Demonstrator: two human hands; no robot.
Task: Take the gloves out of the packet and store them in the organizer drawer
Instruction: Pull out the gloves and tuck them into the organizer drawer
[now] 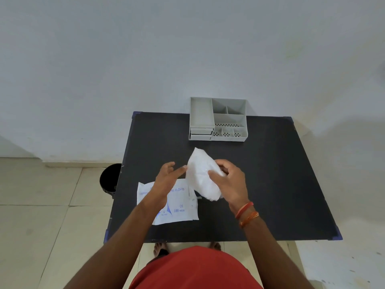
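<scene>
A white bundle of thin gloves (201,174) is held above the middle of the black table (281,184), with my right hand (228,180) closed around its right side. My left hand (167,178) is just left of the bundle, fingers spread, fingertips touching or nearly touching its edge. The flat white glove packet (179,202) with blue print lies on the table under my left wrist. The grey organizer (217,119) stands at the table's far edge, with small drawers (201,134) at its front left that look pushed in.
The organizer has open compartments on top and a perforated front. A black bin (110,178) stands on the tiled floor left of the table. A pale wall rises right behind the table. My bare feet show under the near edge.
</scene>
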